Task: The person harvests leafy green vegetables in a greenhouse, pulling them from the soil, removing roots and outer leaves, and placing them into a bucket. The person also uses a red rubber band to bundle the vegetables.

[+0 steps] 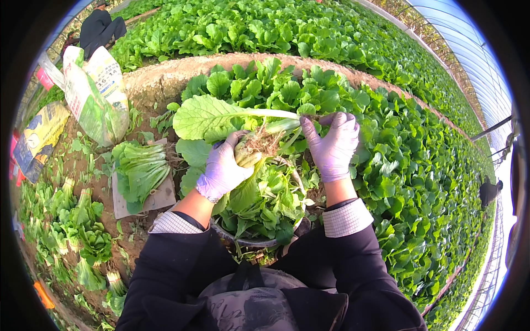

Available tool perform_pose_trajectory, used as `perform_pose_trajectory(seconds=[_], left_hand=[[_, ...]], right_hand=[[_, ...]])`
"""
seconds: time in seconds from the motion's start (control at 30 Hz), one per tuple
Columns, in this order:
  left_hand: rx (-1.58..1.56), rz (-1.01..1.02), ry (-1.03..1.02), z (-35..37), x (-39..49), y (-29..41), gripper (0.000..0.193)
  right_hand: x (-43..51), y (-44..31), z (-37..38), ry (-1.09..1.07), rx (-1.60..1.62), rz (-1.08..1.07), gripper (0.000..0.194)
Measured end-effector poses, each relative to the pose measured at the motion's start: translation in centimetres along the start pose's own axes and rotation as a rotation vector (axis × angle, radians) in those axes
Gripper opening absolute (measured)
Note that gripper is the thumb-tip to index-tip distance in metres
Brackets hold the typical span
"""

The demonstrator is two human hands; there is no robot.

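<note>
My left hand, in a pale purple glove, is closed around a leafy green plant with its brown roots showing. My right hand, gloved alike, pinches the stalk end of one long leaf that stretches left above the plant. Below both hands sits a round basin heaped with loose green leaves. To the left, a stack of greens lies on a flat board, roots pointing right.
Tied bundles of greens lie on the soil at left. Printed sacks stand at upper left, near a seated person. A raised earth ridge crosses ahead. Dense leafy rows fill the right; another person is far right.
</note>
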State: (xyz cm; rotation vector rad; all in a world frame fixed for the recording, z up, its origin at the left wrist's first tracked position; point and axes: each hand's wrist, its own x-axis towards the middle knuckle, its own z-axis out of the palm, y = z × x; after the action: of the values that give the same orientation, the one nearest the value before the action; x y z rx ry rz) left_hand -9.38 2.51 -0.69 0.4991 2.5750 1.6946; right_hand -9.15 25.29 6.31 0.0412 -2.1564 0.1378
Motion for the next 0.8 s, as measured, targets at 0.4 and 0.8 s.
perform_pose_trajectory(seconds=[0.4, 0.8], left_hand=[[-0.351, -0.047, -0.048, -1.0, -0.2, -0.2, 0.068], [-0.555, -0.231, -0.1, -1.6, -0.3, -0.1, 0.056]], right_hand=[[-1.4, 3.0, 3.8, -0.46, 0.658, 0.609, 0.021], [-1.8, 3.0, 3.8, -0.623, 1.271, 0.695, 0.024]])
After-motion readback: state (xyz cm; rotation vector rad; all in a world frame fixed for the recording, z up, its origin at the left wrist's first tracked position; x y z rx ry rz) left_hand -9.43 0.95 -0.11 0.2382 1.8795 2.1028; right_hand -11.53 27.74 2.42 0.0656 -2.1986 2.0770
